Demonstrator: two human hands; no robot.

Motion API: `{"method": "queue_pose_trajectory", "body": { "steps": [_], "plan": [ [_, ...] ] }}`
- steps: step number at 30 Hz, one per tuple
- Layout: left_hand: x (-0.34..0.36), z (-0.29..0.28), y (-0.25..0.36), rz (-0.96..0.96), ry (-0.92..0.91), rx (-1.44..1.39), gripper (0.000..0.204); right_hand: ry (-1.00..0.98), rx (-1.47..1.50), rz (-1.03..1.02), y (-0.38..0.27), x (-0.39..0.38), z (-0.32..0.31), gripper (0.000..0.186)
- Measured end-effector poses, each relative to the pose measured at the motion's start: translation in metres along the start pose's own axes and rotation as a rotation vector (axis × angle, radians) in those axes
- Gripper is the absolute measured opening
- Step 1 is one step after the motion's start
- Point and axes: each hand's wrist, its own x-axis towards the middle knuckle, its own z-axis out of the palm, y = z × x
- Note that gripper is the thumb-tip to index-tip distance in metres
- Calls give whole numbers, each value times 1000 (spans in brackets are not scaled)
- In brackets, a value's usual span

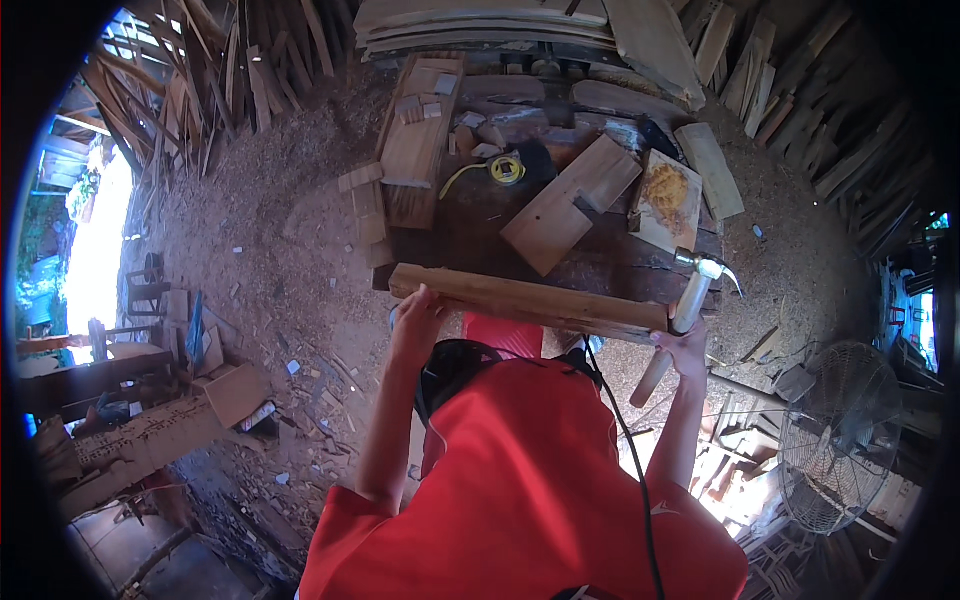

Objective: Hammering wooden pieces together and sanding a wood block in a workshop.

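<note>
I hold a long wooden board [540,300] level across the near edge of a dark wooden worktable [470,240]. My left hand [413,325] has its fingers closed on the board's left end. At the right end, my right hand [678,345] grips a hammer [697,285] against the board, its metal head upward and its wooden handle poking out below my fingers. Beyond the board lie a plank with a dark notch [550,220], a small panel with an orange-brown patch [664,198] and a yellow tape measure [507,169].
Wooden pieces [420,140] cover the table's left side, with stacked planks [485,25] behind. Timber offcuts [290,60] lean around the walls. A wire fan [838,435] stands at right. A black cable [630,445] runs past my body. Scraps litter the dirt floor [270,250].
</note>
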Motion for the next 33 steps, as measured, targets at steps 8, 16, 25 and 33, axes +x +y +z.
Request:
{"method": "queue_pose_trajectory", "body": {
  "steps": [8, 16, 25, 33],
  "plan": [
    [-6, -9, -13, 11, 160, 76, 30, -210, -24, 56, 22, 34, 13, 48],
    [2, 7, 14, -279, 287, 612, 33, -166, -443, -13, 51, 71, 21, 51],
    [18, -3, 20, -264, 285, 791, 41, -29, -770, 15, 59, 88, 28, 51],
    [12, 2, 29, -240, 305, 823, 38, -3, -743, 68, 62, 102, 37, 50]
  ]
}}
